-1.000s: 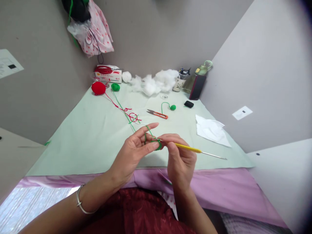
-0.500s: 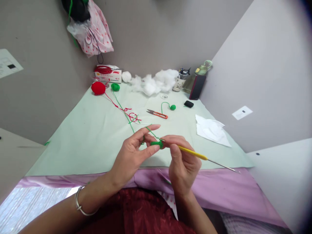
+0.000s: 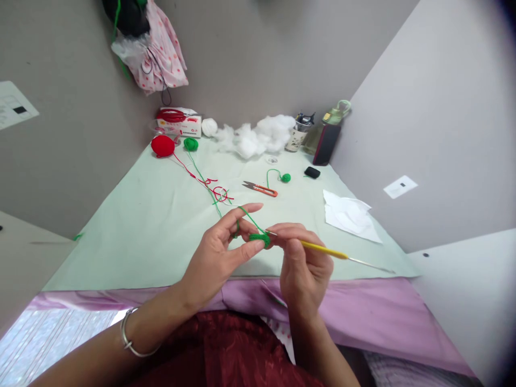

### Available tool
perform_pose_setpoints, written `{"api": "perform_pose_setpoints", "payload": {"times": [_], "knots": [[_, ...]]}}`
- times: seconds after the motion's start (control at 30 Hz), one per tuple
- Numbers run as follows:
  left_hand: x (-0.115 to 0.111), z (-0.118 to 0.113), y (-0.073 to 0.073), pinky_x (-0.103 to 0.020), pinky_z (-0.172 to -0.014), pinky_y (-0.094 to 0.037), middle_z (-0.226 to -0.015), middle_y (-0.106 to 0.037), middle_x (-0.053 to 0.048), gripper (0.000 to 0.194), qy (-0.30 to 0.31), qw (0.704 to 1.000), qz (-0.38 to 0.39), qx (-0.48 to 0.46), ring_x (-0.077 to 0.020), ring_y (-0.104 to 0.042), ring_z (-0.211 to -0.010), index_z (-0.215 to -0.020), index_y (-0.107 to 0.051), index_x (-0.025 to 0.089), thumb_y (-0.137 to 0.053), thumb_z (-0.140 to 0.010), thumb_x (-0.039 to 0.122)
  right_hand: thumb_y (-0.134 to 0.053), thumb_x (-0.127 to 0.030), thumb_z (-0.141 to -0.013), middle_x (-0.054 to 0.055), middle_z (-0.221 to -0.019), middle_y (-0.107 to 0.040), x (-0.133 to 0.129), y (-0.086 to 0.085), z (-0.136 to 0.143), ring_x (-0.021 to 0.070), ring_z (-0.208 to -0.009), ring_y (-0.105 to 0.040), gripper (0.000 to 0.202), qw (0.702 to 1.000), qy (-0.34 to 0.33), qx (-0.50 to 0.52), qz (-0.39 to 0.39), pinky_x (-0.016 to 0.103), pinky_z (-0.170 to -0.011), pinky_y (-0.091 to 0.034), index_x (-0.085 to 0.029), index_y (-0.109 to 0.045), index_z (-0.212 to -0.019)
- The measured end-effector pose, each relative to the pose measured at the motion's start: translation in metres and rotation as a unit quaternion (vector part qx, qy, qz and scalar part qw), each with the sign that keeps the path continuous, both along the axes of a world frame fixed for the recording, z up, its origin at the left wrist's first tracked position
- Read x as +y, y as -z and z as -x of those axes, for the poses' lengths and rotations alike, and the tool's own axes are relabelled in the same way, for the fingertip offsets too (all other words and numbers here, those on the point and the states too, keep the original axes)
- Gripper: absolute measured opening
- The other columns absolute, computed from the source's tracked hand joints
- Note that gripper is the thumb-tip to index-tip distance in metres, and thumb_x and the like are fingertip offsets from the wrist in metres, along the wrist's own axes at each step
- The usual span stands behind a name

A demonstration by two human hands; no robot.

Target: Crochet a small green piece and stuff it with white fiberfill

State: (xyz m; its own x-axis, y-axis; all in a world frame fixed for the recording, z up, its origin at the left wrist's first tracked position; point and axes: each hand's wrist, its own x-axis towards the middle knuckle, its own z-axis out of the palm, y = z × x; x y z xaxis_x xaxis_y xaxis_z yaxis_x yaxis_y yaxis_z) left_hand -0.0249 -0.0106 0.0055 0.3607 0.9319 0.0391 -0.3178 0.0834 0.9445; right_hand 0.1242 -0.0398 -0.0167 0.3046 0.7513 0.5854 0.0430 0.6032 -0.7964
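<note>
Green crochet piece (image 3: 260, 238): small, bright green, a short thick band of tight stitches, with a rounded, bunched end on the right-hand side; individual stitches too small to count. Position: between the two hands, above the near part of the table (image 3: 161, 236).

Left hand (image 3: 213, 247): thumb and fingers pinch the piece from the left; index finger extended, with green yarn (image 3: 250, 217) running over it and slanting down to the work. More of the yarn loops around the lower fingers.

Right hand (image 3: 304, 263): fingers closed around the yellow handle of the crochet hook (image 3: 324, 250) — metal at both ends, one end at the piece's right edge, the other pointing right and slightly down. Whether the hook tip sits inside a stitch cannot be told.

On the table beyond the hands: thread snips (image 3: 260, 188) with orange handles, a small green ball (image 3: 286, 178) with a yarn tail, red yarn rings (image 3: 220, 194) crossed by green strands. Farther back — red yarn ball (image 3: 163, 145), green yarn ball (image 3: 191, 144), fluffy white stuffing (image 3: 256, 138). Crumpled white paper (image 3: 350, 215) lies at right.
</note>
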Motion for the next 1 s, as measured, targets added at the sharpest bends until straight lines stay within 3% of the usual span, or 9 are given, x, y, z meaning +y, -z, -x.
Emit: {"api": "perform_pose_setpoints", "payload": {"times": [0.13,0.33,0.4,0.7,1.0], "knots": [[0.003,0.002,0.001,-0.030,-0.093,-0.045,-0.092,-0.062,0.002,0.045,0.028,0.999,0.018,-0.011,-0.0161,-0.058,-0.093,-0.132,-0.071,0.032,-0.083,-0.089,0.029,-0.057,-0.024,-0.104,0.003,-0.094,-0.075,0.003,0.000,-0.005,0.0161,-0.078,-0.068,0.020,0.998,-0.044,0.047,0.027,0.031,-0.065,-0.057,-0.026,-0.076,-0.097],[0.002,0.002,0.003,-0.028,-0.092,-0.045,-0.094,-0.062,0.002,0.040,0.016,1.000,0.016,-0.014,-0.0148,-0.056,-0.094,-0.130,-0.072,0.031,-0.080,-0.092,0.031,-0.054,-0.012,-0.103,0.004,-0.098,-0.075,-0.005,-0.001,-0.001,0.0191,-0.092,-0.070,0.026,0.991,0.080,-0.100,-0.043,0.037,-0.076,-0.058,-0.026,-0.076,-0.106],[0.002,0.003,0.002,-0.028,-0.092,-0.045,-0.094,-0.062,0.002,0.041,0.031,0.999,0.027,-0.025,-0.0143,-0.058,-0.094,-0.131,-0.072,0.032,-0.081,-0.091,0.030,-0.055,-0.012,-0.103,0.005,-0.102,-0.076,-0.005,0.001,-0.002,0.0200,-0.093,-0.071,0.027,0.985,0.090,-0.126,-0.076,0.038,-0.076,-0.059,-0.026,-0.075,-0.111],[0.007,0.007,0.000,-0.025,-0.089,-0.046,-0.094,-0.064,0.002,0.037,0.026,0.999,0.016,-0.020,-0.0125,-0.059,-0.093,-0.126,-0.075,0.032,-0.081,-0.090,0.025,-0.056,-0.024,-0.105,0.003,-0.088,-0.076,0.003,-0.004,-0.014,0.0199,-0.085,-0.072,0.020,0.997,-0.021,-0.052,-0.055,0.038,-0.074,-0.059,-0.025,-0.076,-0.102],[0.005,0.008,-0.001,-0.026,-0.086,-0.044,-0.092,-0.066,0.003,0.035,-0.025,0.994,-0.080,0.074,-0.0125,-0.055,-0.087,-0.124,-0.074,0.031,-0.076,-0.091,0.018,-0.054,-0.011,-0.103,0.004,-0.097,-0.077,-0.006,-0.011,-0.022,0.0193,-0.093,-0.073,0.023,0.983,-0.007,-0.173,-0.061,0.037,-0.082,-0.059,-0.022,-0.074,-0.108]]}}
